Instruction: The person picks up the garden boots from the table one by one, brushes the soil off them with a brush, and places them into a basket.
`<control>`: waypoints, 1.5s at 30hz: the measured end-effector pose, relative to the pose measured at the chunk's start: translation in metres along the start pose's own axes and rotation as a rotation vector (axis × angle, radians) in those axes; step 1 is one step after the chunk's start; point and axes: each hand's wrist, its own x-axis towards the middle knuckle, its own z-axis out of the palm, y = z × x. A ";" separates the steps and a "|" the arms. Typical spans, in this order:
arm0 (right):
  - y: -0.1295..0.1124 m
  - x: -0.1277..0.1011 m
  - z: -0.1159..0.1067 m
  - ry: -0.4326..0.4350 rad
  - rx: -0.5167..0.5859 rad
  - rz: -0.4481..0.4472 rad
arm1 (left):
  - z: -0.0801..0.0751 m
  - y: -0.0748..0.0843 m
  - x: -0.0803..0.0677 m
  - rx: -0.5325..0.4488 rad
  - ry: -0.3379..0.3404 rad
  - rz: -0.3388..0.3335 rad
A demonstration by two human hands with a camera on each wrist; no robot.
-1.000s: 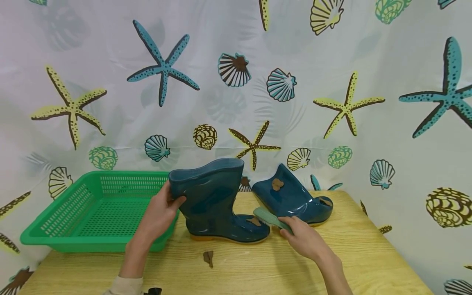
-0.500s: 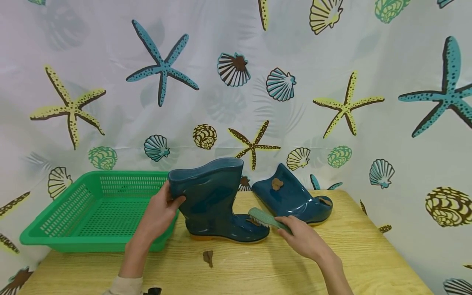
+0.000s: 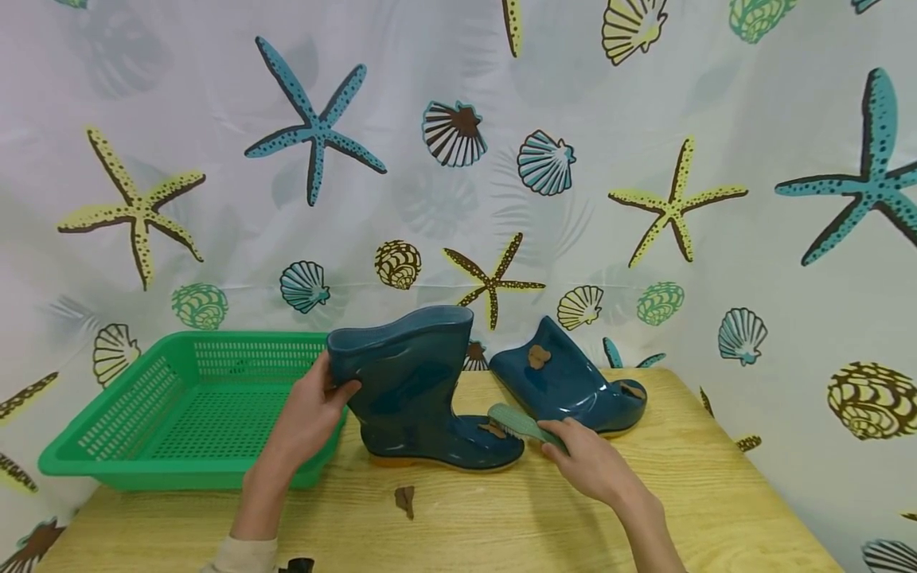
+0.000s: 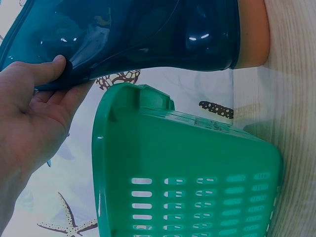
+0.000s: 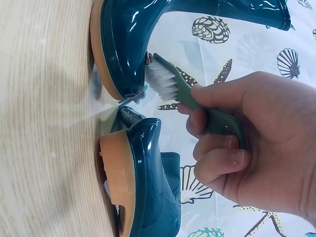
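Note:
A dark blue rubber boot (image 3: pixel 408 390) with a tan sole stands upright on the wooden table. My left hand (image 3: pixel 311 414) grips the back of its shaft near the top, thumb on the near side. In my right hand (image 3: pixel 591 461) is a green scrub brush (image 3: pixel 517 420), held by its handle. Its white bristles (image 5: pixel 162 81) are right at the boot's toe, by a brown patch of dirt (image 3: pixel 492 430). Behind the brush lies a second blue boot (image 3: pixel 566 382), tipped on its side, with brown patches on shaft and toe.
On the left stands a green plastic basket (image 3: pixel 215 477) with slotted sides, close beside the upright boot. A brown flake (image 3: pixel 404 500) lies on the wooden table (image 3: pixel 473 525) in front of the boot. A patterned curtain (image 3: pixel 458 215) hangs behind.
The brush head shifts left over the toe and tips, then comes slightly back to the right. The left hand and both boots keep their places.

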 end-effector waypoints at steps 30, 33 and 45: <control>-0.001 -0.003 -0.005 -0.040 0.057 -0.040 | -0.001 -0.001 0.001 -0.015 -0.008 0.003; -0.001 -0.003 -0.006 -0.041 0.061 -0.048 | -0.001 0.001 0.001 -0.016 -0.005 0.005; -0.001 -0.004 -0.009 -0.055 0.076 -0.066 | -0.001 0.001 0.001 -0.016 -0.005 0.002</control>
